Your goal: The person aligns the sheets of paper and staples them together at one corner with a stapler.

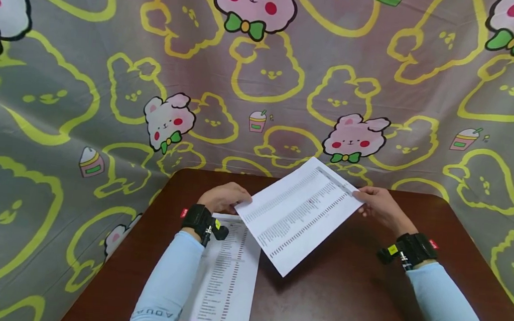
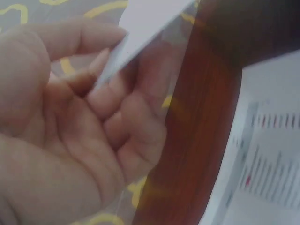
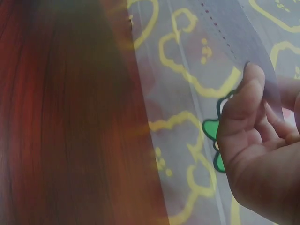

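A printed sheet of paper [image 1: 300, 217] is held up over the table, turned at a slant, with rows of text and a grey header band. My left hand [image 1: 226, 197] pinches its left corner between thumb and fingers; the left wrist view shows that corner [image 2: 140, 33] in the grip, the other fingers curled below. The opposite corner is pinched by my right hand [image 1: 382, 208], and in the right wrist view the paper [image 3: 234, 33] rises from between thumb and fingers. A second printed sheet [image 1: 224, 284] lies flat on the table, partly hidden by my left wrist and the raised sheet.
The dark brown wooden table [image 1: 341, 298] has rounded far corners. A grey cloth [image 1: 263, 85] with yellow outlines and cartoon rabbits hangs right behind it and along both sides. Black camera straps [image 1: 417, 249] sit on both wrists, over light blue sleeves [image 1: 449, 306].
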`<state>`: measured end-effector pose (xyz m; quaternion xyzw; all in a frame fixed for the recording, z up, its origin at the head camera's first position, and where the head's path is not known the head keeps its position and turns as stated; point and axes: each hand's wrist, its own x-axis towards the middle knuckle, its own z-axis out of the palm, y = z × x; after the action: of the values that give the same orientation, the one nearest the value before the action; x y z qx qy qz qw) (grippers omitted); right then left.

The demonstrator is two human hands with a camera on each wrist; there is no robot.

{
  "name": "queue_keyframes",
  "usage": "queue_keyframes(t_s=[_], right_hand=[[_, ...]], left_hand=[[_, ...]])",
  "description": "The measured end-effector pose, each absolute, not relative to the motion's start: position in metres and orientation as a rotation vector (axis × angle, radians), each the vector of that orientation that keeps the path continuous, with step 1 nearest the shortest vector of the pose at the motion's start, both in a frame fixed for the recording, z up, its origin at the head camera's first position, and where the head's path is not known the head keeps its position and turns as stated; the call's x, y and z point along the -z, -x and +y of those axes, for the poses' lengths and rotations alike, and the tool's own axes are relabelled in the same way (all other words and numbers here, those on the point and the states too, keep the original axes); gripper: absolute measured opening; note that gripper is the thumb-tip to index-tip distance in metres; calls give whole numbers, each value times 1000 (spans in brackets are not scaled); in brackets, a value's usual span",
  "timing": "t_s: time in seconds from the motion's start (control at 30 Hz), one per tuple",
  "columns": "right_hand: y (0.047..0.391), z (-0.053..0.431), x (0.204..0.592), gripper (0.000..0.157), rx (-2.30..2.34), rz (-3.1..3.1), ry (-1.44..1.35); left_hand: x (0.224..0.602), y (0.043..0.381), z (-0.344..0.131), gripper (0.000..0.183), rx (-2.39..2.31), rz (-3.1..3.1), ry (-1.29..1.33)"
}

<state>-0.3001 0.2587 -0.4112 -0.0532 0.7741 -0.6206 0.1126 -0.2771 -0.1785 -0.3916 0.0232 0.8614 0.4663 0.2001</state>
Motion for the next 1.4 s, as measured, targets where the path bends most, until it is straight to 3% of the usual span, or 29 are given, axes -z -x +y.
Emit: queue_keyframes(t_s=[0.27,0.8,1.1,1.4], right_hand=[[304,227,418,45,1900,2213,32],[318,164,437,37,1899,2047,-2],[315,136,447,36,1895,1946,41],[312,92,446,32,1863,1914,124]], left_hand=[[402,270,-207,19,-1130,2281,-192],[427,244,-259,26,-1139,2109,-64],[434,239,-264,39,-1260,2128,-24],[431,238,-271,27,-1362,2339,60]])
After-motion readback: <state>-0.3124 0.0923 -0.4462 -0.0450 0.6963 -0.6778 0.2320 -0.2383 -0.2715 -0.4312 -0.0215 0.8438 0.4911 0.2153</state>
